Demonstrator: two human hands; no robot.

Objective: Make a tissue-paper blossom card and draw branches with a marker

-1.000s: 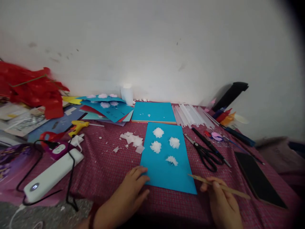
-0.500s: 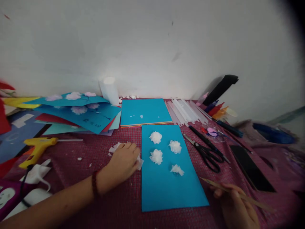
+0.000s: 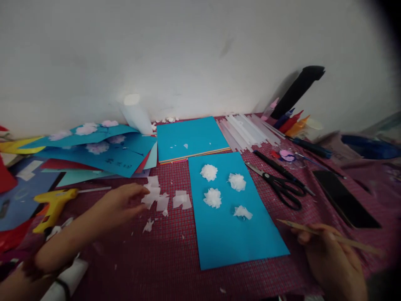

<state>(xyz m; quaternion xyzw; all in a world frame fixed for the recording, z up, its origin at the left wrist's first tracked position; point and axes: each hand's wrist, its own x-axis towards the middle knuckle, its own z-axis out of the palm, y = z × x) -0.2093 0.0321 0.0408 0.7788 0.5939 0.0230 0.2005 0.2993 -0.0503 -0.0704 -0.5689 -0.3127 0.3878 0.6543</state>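
Note:
My left hand (image 3: pixel 127 201) hovers at the left edge of some small white tissue paper squares (image 3: pixel 153 193), thumb and fingers apart with nothing seen between them. A second small group of white squares (image 3: pixel 181 200) lies closer to the sheet. In my right hand (image 3: pixel 335 259) is a thin, pointed wooden stick (image 3: pixel 300 227), its tip near the right edge of a blue paper sheet (image 3: pixel 238 246). Several ruffled white tissue tufts sit on that sheet; the lowest tuft (image 3: pixel 242 212) looks flatter and less full than the upper left tuft (image 3: pixel 209 172).
Black-handled scissors (image 3: pixel 282 188) and a phone (image 3: pixel 346 198) lie right of the sheet. Glue sticks (image 3: pixel 247 129) and a blue paper stack (image 3: pixel 191 136) are behind. On the left are a yellow glue gun (image 3: pixel 56 205) and flower-decorated blue cards (image 3: pixel 125 156).
My left hand has moved left off the tissue squares, uncovering them. My right hand still holds the stick. The view has shifted and tilted slightly.

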